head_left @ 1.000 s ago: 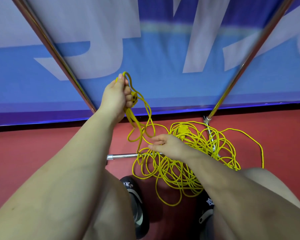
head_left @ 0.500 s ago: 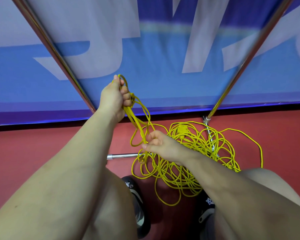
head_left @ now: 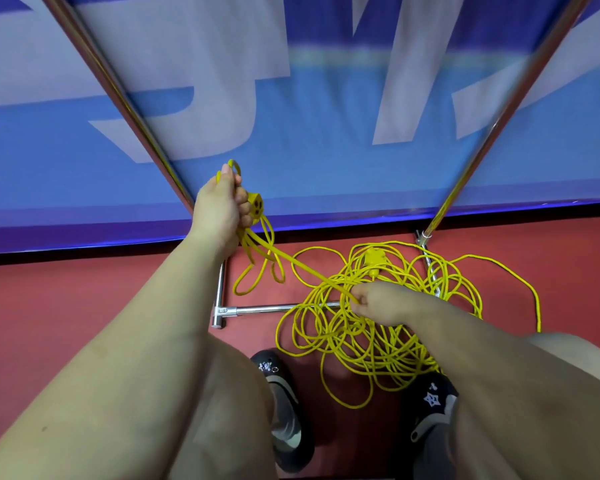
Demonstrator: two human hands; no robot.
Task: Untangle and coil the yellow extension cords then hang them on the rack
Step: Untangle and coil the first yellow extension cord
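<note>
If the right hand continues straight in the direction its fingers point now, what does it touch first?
The right hand points left and slightly up along the taut strand it pinches. Going on, it probably meets the hanging cord loops first, then the left hand; depth is unclear.

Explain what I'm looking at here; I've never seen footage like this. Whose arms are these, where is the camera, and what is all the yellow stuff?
There is no machine: a person works with bare hands, and one wide-angle camera on their head looks forward and down, so the arms reach into the picture from below. The left hand grips a few gathered loops of yellow extension cord, with its yellow socket end beside the fingers. The right hand pinches a taut strand running from the left hand down toward the tangled cord pile on the red floor. Another plug lies on the pile. The shiny metal tubes look like the rack's frame, standing before a blue banner. Two dark shoes show below.
</note>
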